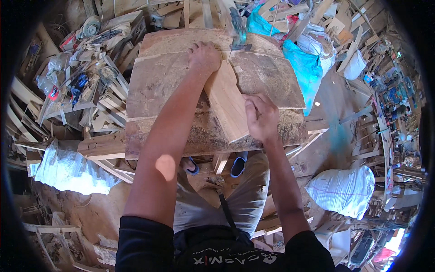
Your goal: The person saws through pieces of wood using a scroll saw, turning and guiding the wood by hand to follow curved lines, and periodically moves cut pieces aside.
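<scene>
A pale wooden board lies slanted on a worn, dusty work table, with a wavy cut along its right edge. Its narrow far end meets a thin upright saw blade below a dark metal saw guide. My left hand is at the board's far left edge, fingers bent and close to the blade; its grip is partly hidden. Nearer to me, my right hand grips the board's right edge, fingers curled. A small wood offcut rests right of the blade.
Scrap wood and a plastic bottle are heaped at the left. Beyond the table's right edge hangs a turquoise sheet. A stuffed white sack stands on the floor at the right. Wooden framing juts out below the table.
</scene>
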`<state>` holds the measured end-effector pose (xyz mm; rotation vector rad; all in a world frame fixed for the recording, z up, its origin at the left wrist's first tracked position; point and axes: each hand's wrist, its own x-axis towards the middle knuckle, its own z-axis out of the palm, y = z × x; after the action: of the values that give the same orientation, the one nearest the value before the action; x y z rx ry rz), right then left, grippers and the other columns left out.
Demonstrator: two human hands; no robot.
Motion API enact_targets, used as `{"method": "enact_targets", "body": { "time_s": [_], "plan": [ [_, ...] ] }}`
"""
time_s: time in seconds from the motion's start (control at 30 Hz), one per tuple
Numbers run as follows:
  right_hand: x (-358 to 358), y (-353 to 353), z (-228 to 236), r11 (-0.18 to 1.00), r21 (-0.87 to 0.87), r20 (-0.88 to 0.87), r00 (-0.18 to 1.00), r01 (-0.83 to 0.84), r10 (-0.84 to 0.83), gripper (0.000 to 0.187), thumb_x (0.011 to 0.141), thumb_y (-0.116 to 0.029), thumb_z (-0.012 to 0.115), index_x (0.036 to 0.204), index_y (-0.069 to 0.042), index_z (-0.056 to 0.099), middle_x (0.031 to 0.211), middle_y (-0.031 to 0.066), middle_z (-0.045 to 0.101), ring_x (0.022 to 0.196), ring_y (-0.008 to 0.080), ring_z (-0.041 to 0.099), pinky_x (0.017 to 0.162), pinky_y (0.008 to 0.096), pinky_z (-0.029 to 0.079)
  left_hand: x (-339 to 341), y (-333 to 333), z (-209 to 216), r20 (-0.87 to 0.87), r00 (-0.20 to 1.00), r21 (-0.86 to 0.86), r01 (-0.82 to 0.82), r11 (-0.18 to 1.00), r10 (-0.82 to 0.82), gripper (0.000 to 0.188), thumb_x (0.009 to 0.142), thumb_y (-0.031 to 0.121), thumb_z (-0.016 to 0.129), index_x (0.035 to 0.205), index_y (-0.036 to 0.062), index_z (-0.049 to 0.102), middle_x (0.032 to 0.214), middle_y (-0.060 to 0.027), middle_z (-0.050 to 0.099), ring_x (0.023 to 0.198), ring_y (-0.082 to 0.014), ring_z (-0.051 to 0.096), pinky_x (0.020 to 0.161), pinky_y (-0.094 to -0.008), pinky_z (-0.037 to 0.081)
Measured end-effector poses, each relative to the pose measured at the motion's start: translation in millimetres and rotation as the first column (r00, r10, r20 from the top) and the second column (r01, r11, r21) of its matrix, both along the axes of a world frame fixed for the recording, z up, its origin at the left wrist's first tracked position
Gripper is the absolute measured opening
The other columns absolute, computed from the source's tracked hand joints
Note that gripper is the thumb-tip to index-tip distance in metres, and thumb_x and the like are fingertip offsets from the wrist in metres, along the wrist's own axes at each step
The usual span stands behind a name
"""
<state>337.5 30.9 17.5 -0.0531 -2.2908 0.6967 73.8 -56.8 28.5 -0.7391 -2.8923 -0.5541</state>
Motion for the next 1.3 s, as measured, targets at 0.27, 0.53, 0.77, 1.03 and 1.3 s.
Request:
{"method": "enact_targets", "body": {
  "time_s": [0.27, 0.53, 0.77, 1.03, 1.3],
  "plan": [
    [-0.1, 0.6, -1.2, 0.999, 0.038, -0.006, 1.000, 0.013, -0.013, 0.022, 0.090, -0.009, 0.072, 0.110, -0.003, 0.078, 0.093, 0.0146, 0.071, 0.085, 0.0347, 0.072, 0.079, 0.0436, 0.059, 1.3, 2.3, 2.0, 0.024, 1.000, -0.023, 0.020, 1.000, -0.019, 0.051, 0.103, 0.027, 0.046, 0.146, 0.0016, 0.059, 0.155, -0.0270, 0.052, 0.148, -0.0459, 0.045, 0.124, -0.0601, 0.032],
    [-5.4, 3.5, 2.2, 1.000, -0.015, 0.020, 1.000, -0.004, 0.005, 0.019, 0.093, -0.009, 0.070, 0.109, -0.004, 0.078, 0.094, 0.0152, 0.072, 0.087, 0.0361, 0.072, 0.079, 0.0449, 0.059, -6.7, 5.0, -2.0, 0.002, 1.000, -0.015, 0.012, 1.000, -0.012, 0.050, 0.104, 0.027, 0.045, 0.146, 0.0027, 0.058, 0.155, -0.0254, 0.052, 0.149, -0.0459, 0.044, 0.124, -0.0607, 0.033],
    [-8.5, 1.9, -4.5, 0.999, 0.048, 0.017, 1.000, 0.020, -0.021, 0.022, 0.092, -0.010, 0.071, 0.112, -0.006, 0.077, 0.097, 0.0146, 0.072, 0.088, 0.0365, 0.072, 0.080, 0.0455, 0.059, -11.2, 5.6, -5.7, -0.035, 0.999, 0.004, 0.003, 1.000, -0.003, 0.048, 0.102, 0.025, 0.049, 0.144, 0.0038, 0.059, 0.153, -0.0246, 0.054, 0.146, -0.0453, 0.047, 0.121, -0.0609, 0.035],
    [-10.9, 2.5, -2.5, 1.000, 0.023, 0.026, 0.999, 0.019, -0.020, 0.022, 0.092, -0.008, 0.071, 0.113, -0.005, 0.077, 0.095, 0.0143, 0.071, 0.087, 0.0362, 0.072, 0.079, 0.0447, 0.059, -9.4, 5.4, -3.5, -0.022, 1.000, 0.015, 0.017, 1.000, -0.017, 0.047, 0.103, 0.025, 0.046, 0.142, 0.0045, 0.060, 0.150, -0.0246, 0.055, 0.144, -0.0443, 0.048, 0.120, -0.0583, 0.037],
    [-12.7, 3.5, -2.7, 1.000, 0.004, 0.031, 0.999, 0.007, -0.007, 0.022, 0.092, -0.008, 0.071, 0.113, -0.005, 0.077, 0.094, 0.0150, 0.070, 0.086, 0.0365, 0.071, 0.078, 0.0453, 0.059, -10.4, 5.6, 0.3, -0.014, 1.000, -0.022, 0.021, 1.000, -0.022, 0.048, 0.104, 0.025, 0.045, 0.144, 0.0042, 0.060, 0.155, -0.0241, 0.053, 0.145, -0.0439, 0.048, 0.121, -0.0581, 0.037]
  ]
}}
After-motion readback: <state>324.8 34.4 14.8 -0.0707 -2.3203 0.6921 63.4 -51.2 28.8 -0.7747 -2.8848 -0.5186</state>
